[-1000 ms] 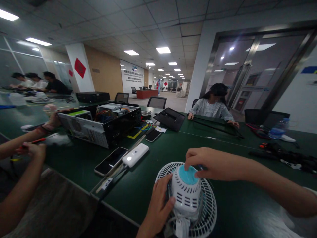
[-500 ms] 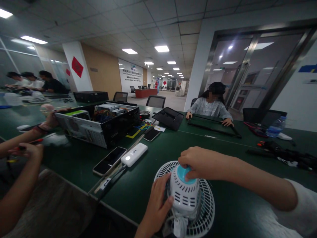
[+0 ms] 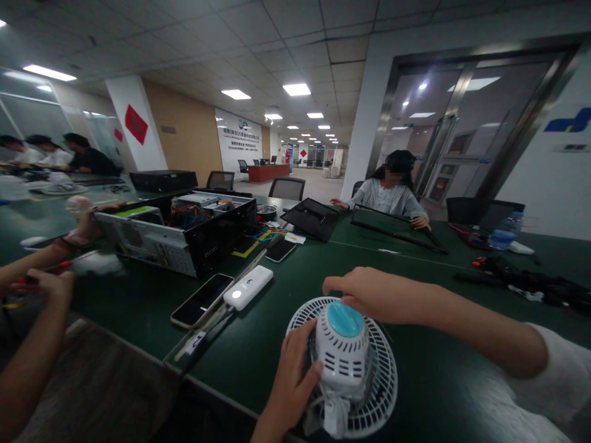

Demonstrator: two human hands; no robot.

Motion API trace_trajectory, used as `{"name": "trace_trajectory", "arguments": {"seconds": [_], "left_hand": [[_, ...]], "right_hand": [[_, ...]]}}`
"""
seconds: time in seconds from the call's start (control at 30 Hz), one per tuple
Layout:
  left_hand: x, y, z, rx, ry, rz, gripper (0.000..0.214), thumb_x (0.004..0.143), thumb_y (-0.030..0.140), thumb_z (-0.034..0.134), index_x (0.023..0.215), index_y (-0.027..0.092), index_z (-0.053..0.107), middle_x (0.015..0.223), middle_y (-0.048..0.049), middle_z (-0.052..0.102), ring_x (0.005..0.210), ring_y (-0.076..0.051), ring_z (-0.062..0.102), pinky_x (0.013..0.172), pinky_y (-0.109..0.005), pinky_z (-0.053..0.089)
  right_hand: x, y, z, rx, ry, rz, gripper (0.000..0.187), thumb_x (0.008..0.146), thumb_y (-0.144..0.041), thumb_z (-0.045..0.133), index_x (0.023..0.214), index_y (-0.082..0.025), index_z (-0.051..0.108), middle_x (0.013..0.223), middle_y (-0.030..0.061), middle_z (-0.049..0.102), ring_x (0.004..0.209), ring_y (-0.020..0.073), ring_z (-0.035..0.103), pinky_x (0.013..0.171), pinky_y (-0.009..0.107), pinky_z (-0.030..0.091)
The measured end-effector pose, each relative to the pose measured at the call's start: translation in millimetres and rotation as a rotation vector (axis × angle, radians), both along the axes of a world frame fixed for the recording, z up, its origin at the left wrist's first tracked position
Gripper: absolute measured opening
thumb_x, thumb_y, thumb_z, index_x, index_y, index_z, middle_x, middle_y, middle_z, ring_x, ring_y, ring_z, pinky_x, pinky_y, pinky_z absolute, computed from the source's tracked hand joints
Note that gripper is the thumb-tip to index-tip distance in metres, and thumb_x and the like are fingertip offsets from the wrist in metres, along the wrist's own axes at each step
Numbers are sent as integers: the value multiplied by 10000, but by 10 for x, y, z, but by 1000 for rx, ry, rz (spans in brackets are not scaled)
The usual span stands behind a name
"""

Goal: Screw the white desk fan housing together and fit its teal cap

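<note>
Grasping white slotted plastic fan housing (image 3: 342, 360) with left hand (image 3: 295, 384); right hand (image 3: 364, 292) released above round blue cap (image 3: 344, 319).

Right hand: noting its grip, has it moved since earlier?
Yes, the right hand has moved off the fan's blue cap, to beyond it, leaving the cap uncovered.

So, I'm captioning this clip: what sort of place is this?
Probably a company's open-plan office set up as an electronics workspace. An open desktop computer case sits on a long green-topped bench, and a red reception desk stands before a white company sign at the far end.
</note>
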State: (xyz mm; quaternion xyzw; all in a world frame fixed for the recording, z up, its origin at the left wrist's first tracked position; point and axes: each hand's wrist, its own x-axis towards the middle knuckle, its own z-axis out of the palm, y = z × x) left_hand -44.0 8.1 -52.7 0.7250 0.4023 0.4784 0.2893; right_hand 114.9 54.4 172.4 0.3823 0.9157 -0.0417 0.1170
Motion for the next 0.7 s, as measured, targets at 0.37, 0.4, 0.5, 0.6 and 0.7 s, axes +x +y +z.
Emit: {"name": "trace_trajectory", "arguments": {"seconds": [0.37, 0.4, 0.5, 0.6, 0.7], "left_hand": [[3, 5, 10, 22, 3, -16, 525, 908, 460, 349, 1380, 237, 295, 1397, -107, 402, 1278, -287, 338, 1053, -487, 239], [4, 6, 14, 25, 2, -13, 524, 909, 460, 346, 1380, 235, 297, 1394, -108, 407, 1275, -289, 341, 1052, -488, 239], [6, 2, 24, 34, 7, -10, 524, 909, 459, 347, 1380, 237, 293, 1390, -109, 410, 1270, -289, 347, 1050, -487, 238], [8, -9, 29, 40, 14, -16, 526, 910, 456, 346, 1386, 244, 275, 1394, -107, 401, 1270, -282, 346, 1051, -479, 237], [10, -18, 28, 25, 18, -13, 525, 913, 453, 342, 1387, 242, 269, 1398, -108, 395, 1277, -279, 334, 1054, -481, 230]], "right_hand": [[164, 57, 47, -43, 0, 189, 267, 762, -156, 653, 1022, -216, 642, 1058, 48, 583, 941, 193, 582, 766, 297, 447], [159, 65, 45, -38, -8, 205, 256, 763, -165, 657, 1014, -214, 643, 1045, 45, 591, 937, 191, 585, 764, 292, 447], [113, 65, 34, -4, -57, 255, 187, 776, -211, 656, 961, -183, 649, 979, 50, 627, 910, 196, 599, 746, 285, 450], [16, 13, -8, 69, -156, 230, 161, 811, -270, 617, 897, -139, 654, 894, 78, 661, 855, 219, 625, 702, 293, 460], [-91, -74, -106, 177, -221, 89, 242, 877, -305, 502, 920, -122, 655, 856, 118, 687, 807, 259, 654, 653, 329, 475]]}}
